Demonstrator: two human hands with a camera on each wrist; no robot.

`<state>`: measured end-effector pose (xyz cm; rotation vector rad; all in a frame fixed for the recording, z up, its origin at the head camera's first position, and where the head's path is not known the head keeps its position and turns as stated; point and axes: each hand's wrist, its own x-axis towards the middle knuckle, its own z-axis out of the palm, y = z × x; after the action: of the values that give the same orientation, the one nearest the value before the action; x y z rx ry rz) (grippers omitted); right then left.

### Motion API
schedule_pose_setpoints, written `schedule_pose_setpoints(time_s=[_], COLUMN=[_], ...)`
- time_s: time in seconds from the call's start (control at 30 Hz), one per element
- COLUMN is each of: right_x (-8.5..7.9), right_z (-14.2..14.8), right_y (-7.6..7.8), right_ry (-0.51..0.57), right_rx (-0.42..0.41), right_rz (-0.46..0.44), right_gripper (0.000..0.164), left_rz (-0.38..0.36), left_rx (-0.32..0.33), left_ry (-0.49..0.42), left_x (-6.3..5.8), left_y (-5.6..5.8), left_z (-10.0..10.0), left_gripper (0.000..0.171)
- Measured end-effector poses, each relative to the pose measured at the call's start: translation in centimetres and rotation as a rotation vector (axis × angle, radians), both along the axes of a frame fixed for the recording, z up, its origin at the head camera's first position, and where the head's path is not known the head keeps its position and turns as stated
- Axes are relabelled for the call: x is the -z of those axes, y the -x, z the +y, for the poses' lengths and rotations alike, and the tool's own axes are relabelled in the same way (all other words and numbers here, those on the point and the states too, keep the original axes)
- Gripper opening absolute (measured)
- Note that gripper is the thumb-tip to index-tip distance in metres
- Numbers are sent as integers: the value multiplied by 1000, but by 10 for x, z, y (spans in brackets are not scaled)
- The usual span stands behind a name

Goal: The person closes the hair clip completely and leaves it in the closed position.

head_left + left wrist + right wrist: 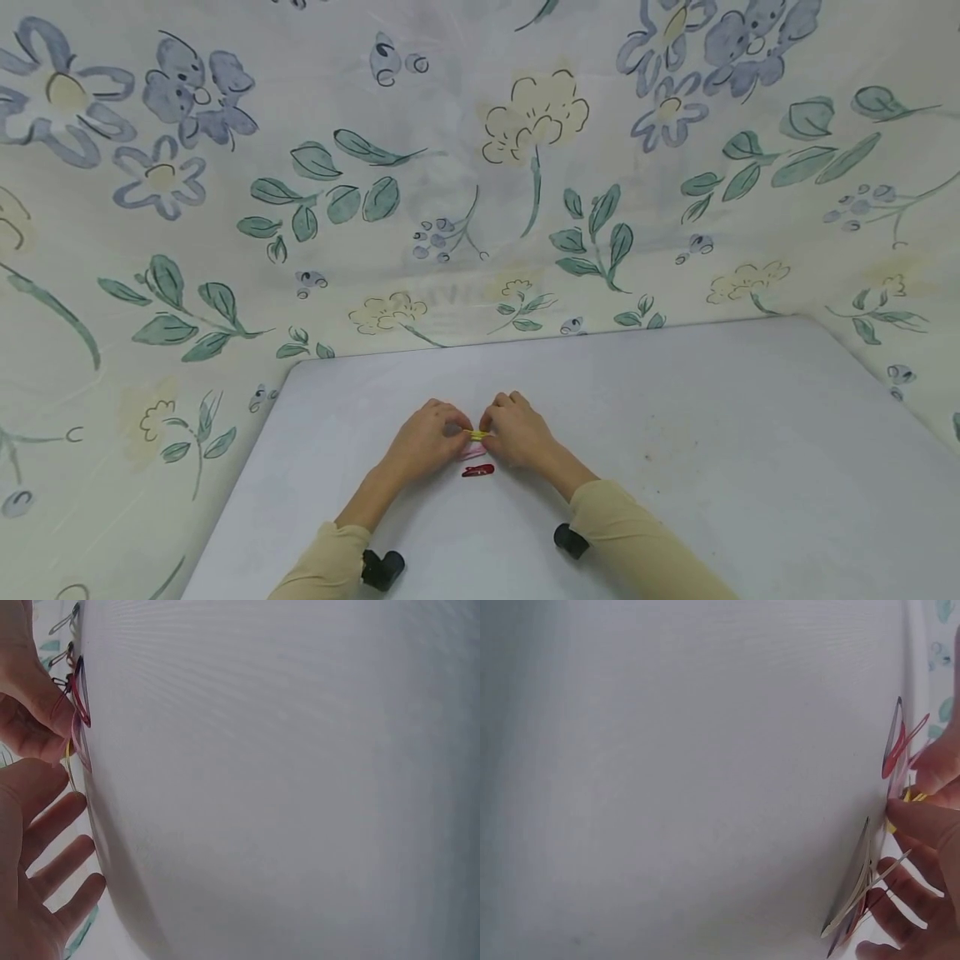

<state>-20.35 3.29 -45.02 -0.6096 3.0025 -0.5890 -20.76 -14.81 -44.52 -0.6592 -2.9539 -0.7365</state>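
Observation:
Both hands meet over a yellow hair clip [478, 435] on the white table. The left hand [423, 442] pinches one end of it between thumb and index finger. From the other side, the right hand [521, 433] pinches the clip too. In the left wrist view, the left hand's [41, 855] other fingers are spread out. Just nearer the person lies a pink hair clip [472, 452], and below that a dark red hair clip [478, 471]. Near the right hand's fingers, pale hair clips [847, 907] overlap on the table; the hand hides them in the head view.
The white table [675, 400] has rounded far corners and a few small specks at the right. Floral cloth [450, 167] hangs behind it and at both sides. Dark wrist cameras [384, 570] sit by the beige sleeves [637, 533].

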Motion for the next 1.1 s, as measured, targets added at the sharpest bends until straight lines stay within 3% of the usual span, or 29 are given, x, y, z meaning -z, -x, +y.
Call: schedule_pose_setpoints(time_s=[0.27,0.57,1.1], right_x=[0,-3,-2], right_z=[1,4,16], right_y=[2,5,-3], right_ry=[59,162,351], right_rx=[27,37,131], right_rz=[-27,-33,-63], right_gripper=[12,13,11], left_rz=[-3,-5,68], left_rx=[-44,-66,-57], left_ry=[-1,-85,-142], left_x=[0,-4,-7], left_y=[0,-1,0], left_z=[0,4,17], left_gripper=[7,7,9])
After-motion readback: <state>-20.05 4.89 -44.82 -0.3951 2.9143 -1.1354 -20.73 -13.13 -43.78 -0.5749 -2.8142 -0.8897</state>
